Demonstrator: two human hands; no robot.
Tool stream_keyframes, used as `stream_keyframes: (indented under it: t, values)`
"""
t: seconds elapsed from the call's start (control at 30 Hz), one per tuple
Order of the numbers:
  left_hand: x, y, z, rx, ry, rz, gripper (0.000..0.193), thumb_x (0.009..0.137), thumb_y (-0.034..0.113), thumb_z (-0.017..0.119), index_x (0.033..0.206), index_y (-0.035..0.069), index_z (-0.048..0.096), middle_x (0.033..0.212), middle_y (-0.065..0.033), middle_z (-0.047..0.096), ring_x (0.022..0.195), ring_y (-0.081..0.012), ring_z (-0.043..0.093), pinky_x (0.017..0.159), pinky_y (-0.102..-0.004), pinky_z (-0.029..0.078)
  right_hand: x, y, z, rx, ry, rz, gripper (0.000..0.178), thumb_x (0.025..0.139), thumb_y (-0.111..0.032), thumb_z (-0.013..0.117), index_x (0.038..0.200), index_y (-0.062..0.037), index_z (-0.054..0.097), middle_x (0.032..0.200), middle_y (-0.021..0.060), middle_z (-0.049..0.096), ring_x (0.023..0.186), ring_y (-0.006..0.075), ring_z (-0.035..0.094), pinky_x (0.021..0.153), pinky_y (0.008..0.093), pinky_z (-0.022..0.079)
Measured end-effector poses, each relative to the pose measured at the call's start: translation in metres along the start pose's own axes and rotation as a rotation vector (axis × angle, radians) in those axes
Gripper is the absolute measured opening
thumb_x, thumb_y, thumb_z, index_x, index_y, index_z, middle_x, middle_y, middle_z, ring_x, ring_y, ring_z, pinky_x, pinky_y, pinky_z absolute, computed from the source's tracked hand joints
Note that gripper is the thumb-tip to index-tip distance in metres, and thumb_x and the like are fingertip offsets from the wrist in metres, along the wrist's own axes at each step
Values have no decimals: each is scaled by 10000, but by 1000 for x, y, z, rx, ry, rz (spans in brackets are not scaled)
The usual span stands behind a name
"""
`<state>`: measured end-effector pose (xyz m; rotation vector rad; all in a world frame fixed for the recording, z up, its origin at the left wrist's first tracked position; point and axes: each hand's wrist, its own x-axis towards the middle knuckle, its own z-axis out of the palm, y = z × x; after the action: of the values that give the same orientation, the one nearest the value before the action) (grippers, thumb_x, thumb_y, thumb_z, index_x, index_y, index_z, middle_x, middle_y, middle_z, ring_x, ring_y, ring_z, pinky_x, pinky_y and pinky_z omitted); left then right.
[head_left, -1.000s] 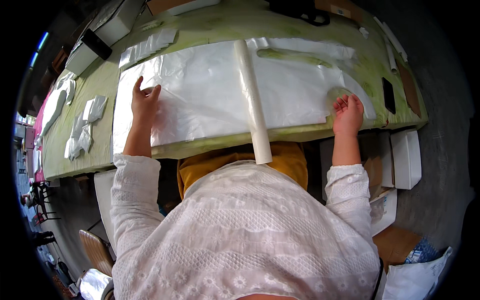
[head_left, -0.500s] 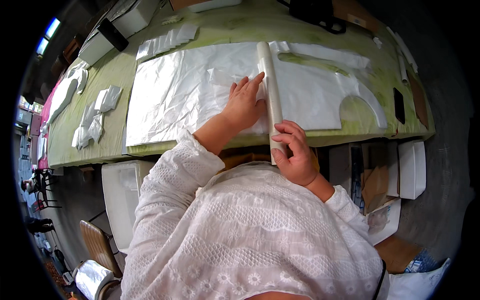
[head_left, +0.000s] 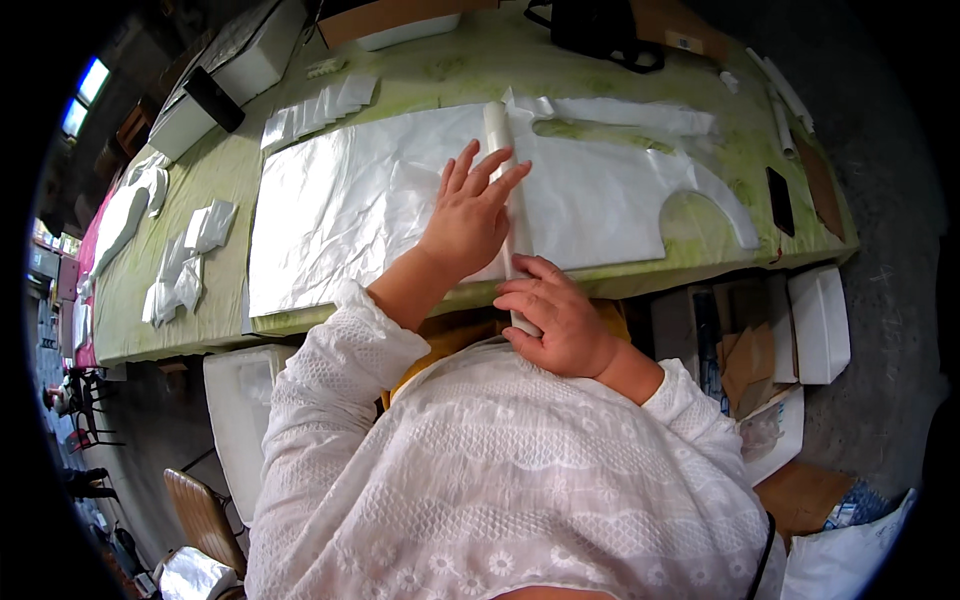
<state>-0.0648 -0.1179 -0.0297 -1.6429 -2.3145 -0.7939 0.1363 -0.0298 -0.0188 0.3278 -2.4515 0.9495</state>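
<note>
A long pale tube (head_left: 497, 124) lies across a white plastic sheet (head_left: 345, 200), which has curved cut-outs and strap-like strips at its right, like an apron. My left hand (head_left: 464, 222) is open over the tube's middle, its spread fingers reaching across it. At the near end, by the table's front edge, my right hand (head_left: 562, 325) bends its fingers over the tube, with the thumb lower down. Both hands hide parts of the tube.
Small folded clear plastic packets (head_left: 320, 108) lie behind and left of the sheet on the green-covered table (head_left: 440, 65). A black phone (head_left: 780, 202) is at the right, and a black bag (head_left: 595, 35) at the back. White boxes (head_left: 818, 325) stand below the table edge.
The tube has shifted left over the sheet, and both hands have gone left with it. The left hand's fingers now reach across the tube. The whole view has shifted slightly.
</note>
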Motion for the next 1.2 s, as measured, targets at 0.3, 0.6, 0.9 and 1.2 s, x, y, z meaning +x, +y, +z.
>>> stream_keyframes:
  t: [0.3,0.6,0.9,1.2]
  values:
    - [5,-23,-4,-42,-31,-57,333,939,355,700,1216,170,711,1430,-50,597,1445,-422,392,1166,-565,325,24,17,-9,-83,189,62,265,800,-77,749,1047,-73,655,982,122,668,1000,349,634,964,491,500]
    - [-40,-28,-20,-319,-70,-278,532,897,82,649,1417,169,572,1644,-118,336,1556,-417,156,1236,-486,274,92,104,15,-556,-82,451,577,867,-404,745,1399,-226,610,1601,232,302,1498,473,187,1214,605,182]
    - [-40,-27,-22,-552,58,-372,612,881,39,593,1476,68,453,1594,-174,387,1537,-414,212,1234,-460,277,163,151,38,-570,-59,493,711,880,-438,681,1479,-96,508,1590,117,407,1504,355,289,1217,552,217]
    - [-19,-23,-68,-597,207,87,401,1028,241,547,1384,58,567,1422,-124,588,1454,-347,398,1194,-473,297,117,31,64,-73,-322,-13,452,875,-219,715,1289,-59,625,1292,162,635,1313,366,517,1103,532,397]
